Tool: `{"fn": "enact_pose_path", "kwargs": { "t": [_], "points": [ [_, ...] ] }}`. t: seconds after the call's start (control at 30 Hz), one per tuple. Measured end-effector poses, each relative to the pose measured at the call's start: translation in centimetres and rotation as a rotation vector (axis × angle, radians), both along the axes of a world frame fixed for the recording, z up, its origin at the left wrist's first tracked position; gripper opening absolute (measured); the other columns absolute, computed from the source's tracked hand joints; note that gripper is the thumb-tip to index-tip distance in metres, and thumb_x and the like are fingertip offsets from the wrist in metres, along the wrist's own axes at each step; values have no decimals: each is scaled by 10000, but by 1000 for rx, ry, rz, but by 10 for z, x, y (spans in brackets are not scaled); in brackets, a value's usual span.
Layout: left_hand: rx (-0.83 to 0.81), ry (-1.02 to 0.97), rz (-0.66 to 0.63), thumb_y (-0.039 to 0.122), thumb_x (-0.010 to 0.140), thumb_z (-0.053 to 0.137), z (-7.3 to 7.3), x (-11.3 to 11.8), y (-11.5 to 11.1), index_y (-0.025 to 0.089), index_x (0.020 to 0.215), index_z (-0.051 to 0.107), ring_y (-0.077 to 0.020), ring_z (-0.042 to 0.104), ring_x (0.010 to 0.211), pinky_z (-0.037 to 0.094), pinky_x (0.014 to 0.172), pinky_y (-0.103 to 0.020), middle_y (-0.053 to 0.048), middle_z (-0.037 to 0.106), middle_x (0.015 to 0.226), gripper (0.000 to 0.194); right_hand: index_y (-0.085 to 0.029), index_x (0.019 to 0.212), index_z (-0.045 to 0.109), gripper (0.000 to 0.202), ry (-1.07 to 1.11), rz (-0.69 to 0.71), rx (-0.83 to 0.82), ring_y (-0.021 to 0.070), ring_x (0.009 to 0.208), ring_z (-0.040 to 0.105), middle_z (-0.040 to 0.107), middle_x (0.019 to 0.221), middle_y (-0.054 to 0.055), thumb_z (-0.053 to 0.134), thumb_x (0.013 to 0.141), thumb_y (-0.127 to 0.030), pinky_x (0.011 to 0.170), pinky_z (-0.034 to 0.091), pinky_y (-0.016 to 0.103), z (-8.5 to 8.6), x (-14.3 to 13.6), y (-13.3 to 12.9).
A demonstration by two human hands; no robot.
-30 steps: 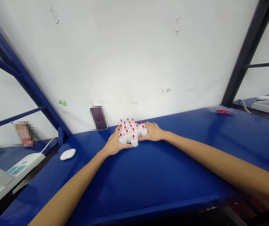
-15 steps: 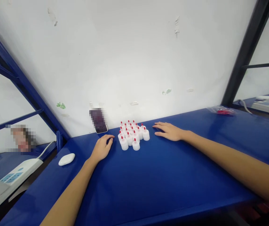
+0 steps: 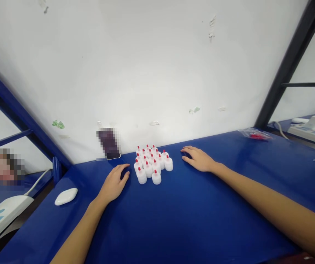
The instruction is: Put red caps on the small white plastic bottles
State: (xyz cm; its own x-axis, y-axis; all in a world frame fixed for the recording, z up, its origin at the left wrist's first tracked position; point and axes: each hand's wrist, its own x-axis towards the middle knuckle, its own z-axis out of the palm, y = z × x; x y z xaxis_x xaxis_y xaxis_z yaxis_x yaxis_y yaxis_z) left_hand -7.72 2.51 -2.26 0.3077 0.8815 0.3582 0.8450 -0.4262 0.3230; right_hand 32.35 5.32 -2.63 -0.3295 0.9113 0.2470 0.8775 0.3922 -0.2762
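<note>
Several small white bottles with red tips stand upright in a tight cluster on the blue table (image 3: pixel 190 216), near the wall; one front bottle (image 3: pixel 156 178) sits slightly apart from the others, and another bottle (image 3: pixel 169 164) marks the right side. Just left of the cluster, my left hand (image 3: pixel 115 183) rests on the table with thumb and fingers apart, holding nothing. To the right, with a gap between, my right hand (image 3: pixel 197 158) lies with its fingers stretched out toward the bottles. Neither hand touches a bottle.
A phone (image 3: pixel 109 143) with a blurred screen leans on the wall (image 3: pixel 146 73). A white rounded case (image 3: pixel 66 197) lies at the left. At the back right is a clear plastic bag (image 3: pixel 255 134) with red pieces. Power strips (image 3: pixel 6 216) lie beyond the table's sides.
The camera view has tilted and shifted slightly. My left hand has moved a little away from the bottles, its thumb further from the fingers. The bottles keep their arrangement.
</note>
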Motion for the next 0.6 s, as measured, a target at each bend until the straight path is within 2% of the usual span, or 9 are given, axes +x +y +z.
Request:
{"fn": "enact_pose_path", "kwargs": {
  "t": [0.17,0.33,0.5,0.6],
  "points": [
    [-31,-40,-1,399,969,418,-1,0,-1,198,1230,607,-274,576,1167,446,1047,-481,-97,631,1249,380,-168,1308,585,462,-14,-23,16,302,1261,524,556,1385,140,405,962,-417,1066,394,471,2,-5,-3],
    [-17,-56,7,375,963,417,3,2,-3,218,1078,690,-269,609,1113,463,1015,-462,-78,670,1187,335,-177,1316,574,463,-15,-16,17,290,1280,510,539,1397,139,394,967,-423,1083,381,460,-1,-3,-1],
    [19,-270,34,365,955,428,12,17,-14,207,993,697,-232,679,894,521,847,-373,-54,732,974,314,-179,1315,577,467,-21,-9,4,289,1278,516,549,1384,141,406,963,-433,1073,392,442,2,-3,-2],
    [35,-430,71,347,946,441,16,29,-25,193,935,695,-193,664,695,517,680,-307,-29,708,759,297,-153,1320,572,485,-43,-11,11,294,1279,515,545,1386,156,392,966,-431,1087,379,447,1,-3,-3]
  ]
}}
